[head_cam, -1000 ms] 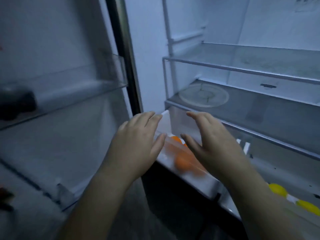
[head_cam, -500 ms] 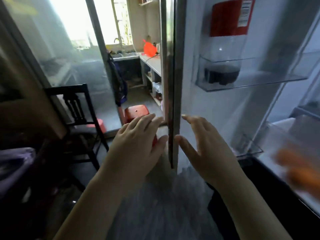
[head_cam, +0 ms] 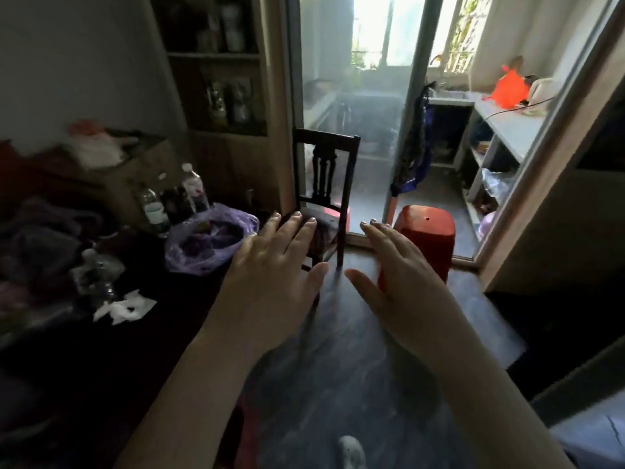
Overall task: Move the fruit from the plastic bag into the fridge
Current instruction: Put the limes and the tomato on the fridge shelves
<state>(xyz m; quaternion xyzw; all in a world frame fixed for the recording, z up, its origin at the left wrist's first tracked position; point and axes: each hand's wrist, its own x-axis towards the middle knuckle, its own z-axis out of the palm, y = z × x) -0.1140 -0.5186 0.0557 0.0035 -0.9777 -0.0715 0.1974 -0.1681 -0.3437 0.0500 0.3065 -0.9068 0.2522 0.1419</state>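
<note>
Two-handed check: found left hand and right hand raised palm-down, fingers straight and spread, gripping nothing. Located purple plastic bag on dark bench, at 9 o'clock from left hand, beside bottles.

Hands in view: two, left hand and right hand. Table: one. Plastic bag: one, purple; contents too dark to count. Clear bottles: two confirmed, first bottle and second bottle; dark containers between them too blurred to count. Chair: one. Red stool: one. Orange item near the window: one. White paper scraps: one cluster, pieces not separable.
</note>
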